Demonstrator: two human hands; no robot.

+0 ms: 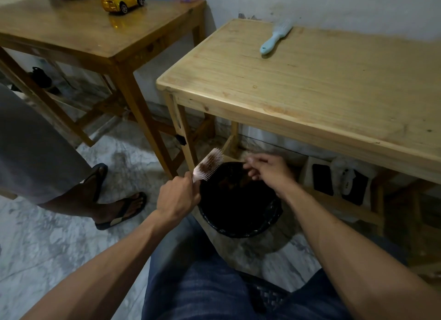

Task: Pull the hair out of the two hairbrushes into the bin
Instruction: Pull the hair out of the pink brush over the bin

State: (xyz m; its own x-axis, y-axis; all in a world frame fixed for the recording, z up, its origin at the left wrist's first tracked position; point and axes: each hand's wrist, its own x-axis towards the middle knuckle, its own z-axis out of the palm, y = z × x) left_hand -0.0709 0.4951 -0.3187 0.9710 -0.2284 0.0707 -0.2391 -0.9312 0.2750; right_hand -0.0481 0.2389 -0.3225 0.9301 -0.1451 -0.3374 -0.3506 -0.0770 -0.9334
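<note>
Brush 1 of 2, pink hairbrush (210, 165), hair-clogged, gripped by left hand (177, 195) over bin (241, 226); right hand (267, 169) alongside, blurred, grasp unclear; next: strip remaining hair.

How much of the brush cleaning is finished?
Not much looks finished. The left hand grips the pink brush, still matted with hair, over the bin, while the right hand hovers above it, blurred. The blue brush lies on the table, waiting.
</note>
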